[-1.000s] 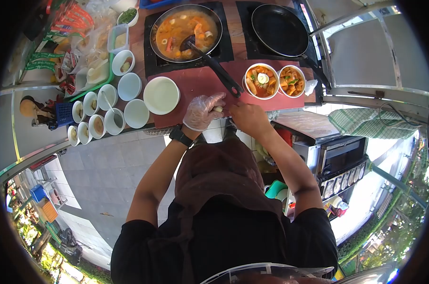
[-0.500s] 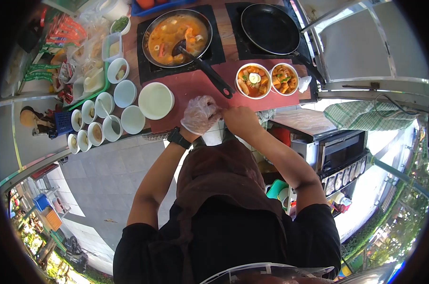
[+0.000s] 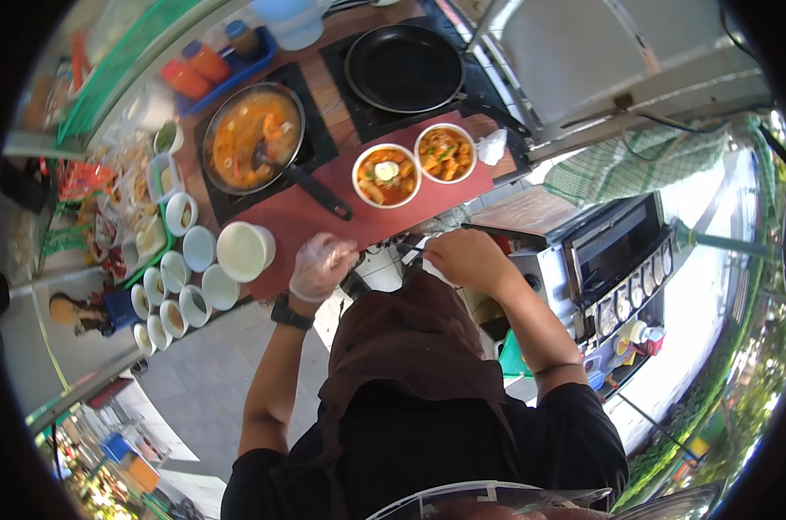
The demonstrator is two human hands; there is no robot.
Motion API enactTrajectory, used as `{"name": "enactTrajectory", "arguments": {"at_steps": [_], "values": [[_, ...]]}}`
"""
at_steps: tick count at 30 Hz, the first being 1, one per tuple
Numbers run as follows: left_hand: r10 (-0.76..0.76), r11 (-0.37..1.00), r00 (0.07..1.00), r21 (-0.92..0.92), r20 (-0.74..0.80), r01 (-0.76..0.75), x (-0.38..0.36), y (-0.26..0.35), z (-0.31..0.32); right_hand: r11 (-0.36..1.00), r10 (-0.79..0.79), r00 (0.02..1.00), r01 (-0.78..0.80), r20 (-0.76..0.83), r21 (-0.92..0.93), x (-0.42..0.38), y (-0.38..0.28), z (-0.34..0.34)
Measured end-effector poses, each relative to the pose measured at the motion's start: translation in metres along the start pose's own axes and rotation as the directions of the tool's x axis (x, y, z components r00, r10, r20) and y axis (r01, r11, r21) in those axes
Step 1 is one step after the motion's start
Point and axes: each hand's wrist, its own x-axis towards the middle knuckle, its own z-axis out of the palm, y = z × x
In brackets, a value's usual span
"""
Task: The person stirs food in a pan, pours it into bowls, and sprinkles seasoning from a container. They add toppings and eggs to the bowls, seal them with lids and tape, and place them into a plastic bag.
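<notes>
My left hand (image 3: 322,267), in a clear plastic glove, is at the near edge of the red mat (image 3: 280,217). Its fingers are curled together; what they hold, if anything, is hidden. Bare and knuckles up, my right hand (image 3: 466,258) is pinched in front of the brown apron (image 3: 406,338). Something thin and dark shows at its fingertips, too small to name. Beyond the hands stand two white bowls of orange stew, one (image 3: 386,176) topped with egg, the other (image 3: 445,152) with green bits. A large white tub (image 3: 245,251) is left of my gloved hand.
A pan of orange soup (image 3: 252,139) holds a black ladle (image 3: 319,192) whose handle reaches over the mat. Behind is a bare frying pan (image 3: 405,68). Several small white cups (image 3: 199,249) stand at left. A checked towel (image 3: 627,165) and an oven (image 3: 614,247) are at right.
My hands, touching before, are now apart, the right drawn toward the right and the left lower. The camera view has turned, so the counter appears tilted and shifted left.
</notes>
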Motion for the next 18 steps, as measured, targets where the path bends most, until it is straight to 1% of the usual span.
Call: {"name": "enactTrajectory", "arguments": {"at_steps": [1,2,3,4,5,6,8,10,11,13,14,16,17,18], "values": [[-0.089,0.982,0.996,-0.167,-0.001,0.088,0.01,0.023,-0.003,0.997,0.009,0.996,-0.003,-0.09,0.072,-0.01,0.009,-0.01],[-0.082,0.977,0.997,-0.198,0.01,0.082,0.023,0.039,-0.004,0.996,0.077,0.99,-0.071,-0.115,0.057,-0.017,0.016,-0.027],[-0.08,0.97,0.997,-0.228,0.019,0.082,0.035,0.055,-0.006,0.994,0.092,0.988,-0.084,-0.124,0.063,-0.022,0.024,-0.038],[-0.073,0.971,0.997,-0.228,0.028,0.077,0.054,0.069,-0.011,0.979,0.201,0.965,-0.191,-0.17,0.076,-0.026,0.032,-0.046],[0.072,0.988,0.996,-0.143,0.06,-0.063,0.08,0.08,-0.017,0.952,0.304,0.929,-0.29,-0.213,0.094,-0.028,0.042,-0.052],[0.211,0.977,0.972,-0.059,0.102,-0.206,0.105,0.086,-0.019,0.944,0.326,0.91,-0.299,-0.256,0.139,-0.028,0.054,-0.051],[0.35,0.935,0.928,0.01,0.128,-0.354,0.154,0.089,-0.011,0.94,0.339,0.901,-0.313,-0.272,0.135,-0.029,0.068,-0.054],[0.528,0.843,0.836,0.031,0.147,-0.537,0.204,0.081,0.003,0.937,0.349,0.892,-0.326,-0.286,0.129,-0.03,0.076,-0.056],[0.529,0.842,0.836,0.036,0.147,-0.539,0.226,0.075,0.013,0.932,0.362,0.889,-0.336,-0.28,0.136,-0.031,0.077,-0.056],[0.536,0.826,0.797,0.023,0.279,-0.563,0.258,0.062,0.034,0.928,0.372,0.887,-0.344,-0.274,0.144,-0.034,0.08,-0.055],[0.536,0.825,0.796,0.026,0.281,-0.564,0.27,0.057,0.042,0.927,0.372,0.89,-0.34,-0.262,0.16,-0.037,0.083,-0.053],[0.506,0.838,0.766,-0.014,0.397,-0.546,0.287,0.055,0.053,0.924,0.375,0.892,-0.338,-0.251,0.179,-0.044,0.088,-0.049],[0.507,0.837,0.764,-0.015,0.4,-0.548,0.292,0.054,0.057,0.923,0.371,0.893,-0.327,-0.254,0.201,-0.047,0.092,-0.046],[0.499,0.837,0.745,-0.024,0.442,-0.546,0.296,0.053,0.058,0.922,0.369,0.893,-0.317,-0.256,0.223,-0.05,0.096,-0.043]]}}
